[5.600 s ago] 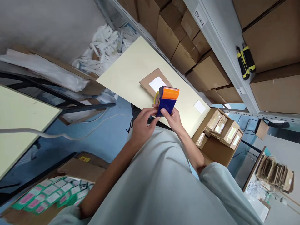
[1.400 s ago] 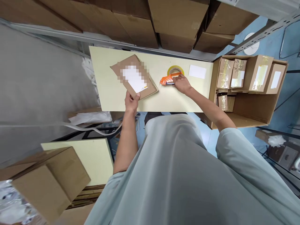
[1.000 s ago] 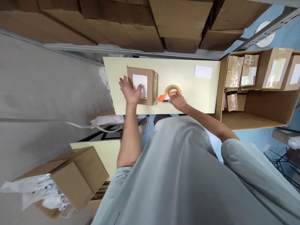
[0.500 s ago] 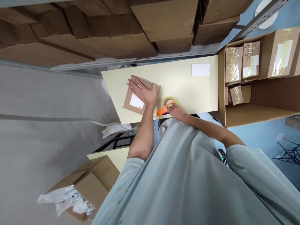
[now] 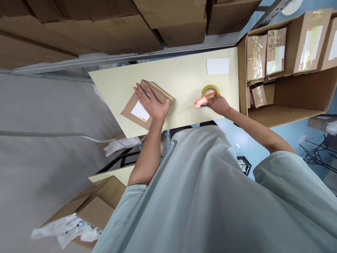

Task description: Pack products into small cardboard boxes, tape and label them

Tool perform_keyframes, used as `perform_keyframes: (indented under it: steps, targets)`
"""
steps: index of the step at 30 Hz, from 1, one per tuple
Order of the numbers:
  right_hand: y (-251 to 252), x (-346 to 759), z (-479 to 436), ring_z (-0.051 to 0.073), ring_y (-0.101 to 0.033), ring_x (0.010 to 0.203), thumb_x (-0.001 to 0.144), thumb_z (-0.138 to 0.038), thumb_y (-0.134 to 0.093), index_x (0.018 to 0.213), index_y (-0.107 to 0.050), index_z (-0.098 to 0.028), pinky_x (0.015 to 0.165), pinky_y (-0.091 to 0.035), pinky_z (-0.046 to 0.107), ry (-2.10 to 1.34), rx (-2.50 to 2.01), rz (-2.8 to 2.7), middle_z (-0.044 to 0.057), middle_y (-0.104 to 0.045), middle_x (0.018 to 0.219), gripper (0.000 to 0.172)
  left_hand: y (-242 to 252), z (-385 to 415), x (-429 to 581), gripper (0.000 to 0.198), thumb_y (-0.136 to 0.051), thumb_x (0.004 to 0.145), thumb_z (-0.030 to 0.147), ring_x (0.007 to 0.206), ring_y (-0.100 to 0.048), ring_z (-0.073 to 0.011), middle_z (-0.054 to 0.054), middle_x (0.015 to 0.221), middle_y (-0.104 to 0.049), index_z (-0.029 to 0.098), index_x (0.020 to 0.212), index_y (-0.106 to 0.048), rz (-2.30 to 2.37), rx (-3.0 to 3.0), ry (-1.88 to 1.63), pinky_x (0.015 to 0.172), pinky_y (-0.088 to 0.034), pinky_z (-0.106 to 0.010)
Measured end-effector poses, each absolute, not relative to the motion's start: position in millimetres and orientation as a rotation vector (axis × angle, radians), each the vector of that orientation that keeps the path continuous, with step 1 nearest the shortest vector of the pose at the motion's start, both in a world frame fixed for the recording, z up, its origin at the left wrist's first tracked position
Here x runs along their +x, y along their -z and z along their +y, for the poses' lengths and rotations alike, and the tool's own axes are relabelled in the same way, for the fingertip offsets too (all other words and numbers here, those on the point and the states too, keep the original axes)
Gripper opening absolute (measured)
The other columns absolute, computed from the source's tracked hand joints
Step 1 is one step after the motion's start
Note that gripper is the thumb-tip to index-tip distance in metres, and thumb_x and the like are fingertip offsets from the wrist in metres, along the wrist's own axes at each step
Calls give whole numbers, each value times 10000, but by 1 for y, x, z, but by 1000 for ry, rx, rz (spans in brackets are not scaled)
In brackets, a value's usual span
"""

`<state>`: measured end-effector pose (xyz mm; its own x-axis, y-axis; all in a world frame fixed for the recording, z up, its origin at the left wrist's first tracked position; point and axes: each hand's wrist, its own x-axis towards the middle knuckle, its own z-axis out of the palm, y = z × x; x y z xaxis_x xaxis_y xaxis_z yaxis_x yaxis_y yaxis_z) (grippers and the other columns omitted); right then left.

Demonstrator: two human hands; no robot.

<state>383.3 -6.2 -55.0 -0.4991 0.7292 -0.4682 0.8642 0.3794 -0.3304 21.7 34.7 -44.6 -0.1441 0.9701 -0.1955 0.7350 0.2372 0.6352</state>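
Observation:
My left hand (image 5: 152,104) lies flat on a small cardboard box (image 5: 129,109), fingers stretched out. The box has a white label (image 5: 140,111) on its top face and rests at the left part of the cream table (image 5: 184,77). My right hand (image 5: 219,104) is closed around the handle of an orange tape dispenser (image 5: 202,102), which carries a roll of yellowish tape (image 5: 210,87). Motion blurs the dispenser a little. It is to the right of the box, over the table's near side.
A large open carton (image 5: 242,80) with several taped boxes stands at the table's right end. White paper (image 5: 218,66) lies near the back edge. Cartons (image 5: 181,31) fill the shelf behind. An open box with plastic bags (image 5: 97,211) sits lower left.
My right hand has moved the tape dispenser to the right, away from the box. My left hand stays on the box. The whole view has shifted slightly.

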Motion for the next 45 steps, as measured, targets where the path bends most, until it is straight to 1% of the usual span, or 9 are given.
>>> perform_keyframes:
  steps: [5, 11, 17, 25, 31, 35, 38, 42, 45]
  targets:
    - [74, 357, 41, 368, -838, 1214, 1228, -327, -435, 1542, -621, 41, 1289, -545, 596, 514, 1333, 2453, 237, -862, 1226, 518, 34, 29, 12, 1182, -927, 794, 382, 1860, 145, -446, -163, 2005, -130, 205, 1842, -408, 1808, 1535, -469, 1514, 79, -636]
    - [100, 293, 53, 338, -811, 1321, 1199, -193, -288, 1468, -641, 20, 1279, -553, 614, 638, 1276, 2597, 181, -860, 1189, 492, 26, 19, -8, 1206, -945, 805, 469, 1862, 32, -486, -235, 1967, -239, 146, 1830, -399, 1596, 1658, -336, 1503, 49, -669]
    - [96, 263, 20, 366, -797, 1340, 1136, -170, -336, 1448, -666, -19, 1364, -484, 629, 759, 1169, 2610, 244, -857, 1291, 479, 31, -13, -6, 955, -788, 928, 456, 1857, -158, -459, -200, 1914, -398, 187, 1791, -481, 1481, 1847, -266, 1513, 26, -675]
    - [70, 275, -18, 285, -800, 1320, 1109, -90, -278, 1505, -697, -81, 1461, -384, 549, 972, 1098, 2585, 176, -872, 1265, 576, 61, -44, 3, 620, -684, 986, 386, 1799, -379, -383, -161, 1767, -607, 210, 1581, -666, 1540, 1903, -369, 1536, -52, -645]
    - [67, 357, -2, 341, -813, 1297, 1147, -188, -339, 1369, -768, -91, 1407, -421, 669, 1037, 1292, 2510, 174, -885, 1173, 492, 67, -48, -1, 558, -672, 997, 402, 1781, -419, -341, -126, 1696, -662, 242, 1531, -686, 1475, 1881, -420, 1539, -79, -628]
    - [72, 385, 29, 398, -786, 1353, 1231, -448, -259, 1340, -747, -104, 1353, -440, 743, 913, 1455, 2552, 163, -864, 1165, 607, 69, -50, 2, 581, -749, 981, 458, 1782, -411, -411, -180, 1708, -646, 233, 1516, -708, 1486, 1926, -410, 1530, -92, -689]
    - [79, 363, 50, 432, -801, 1299, 1230, -528, -244, 1362, -707, -53, 1322, -468, 755, 790, 1450, 2573, 188, -839, 1129, 675, 75, -49, 2, 538, -763, 1022, 420, 1791, -397, -374, -185, 1712, -645, 212, 1513, -692, 1492, 1937, -396, 1533, -85, -689]
    - [82, 313, 72, 429, -786, 1326, 1230, -511, -283, 1449, -655, -31, 1315, -460, 757, 783, 1444, 2634, 148, -821, 1086, 646, 84, -48, 0, 426, -620, 1126, 290, 1788, -388, -260, -160, 1710, -654, 165, 1533, -627, 1490, 1925, -410, 1530, -67, -687]
    - [71, 279, 79, 424, -788, 1317, 1187, -394, -399, 1473, -646, 19, 1344, -431, 718, 720, 1368, 2551, 183, -819, 1158, 560, 88, -49, 0, 404, -573, 1145, 267, 1794, -384, -248, -161, 1715, -653, 180, 1536, -628, 1486, 1925, -437, 1533, -81, -671]
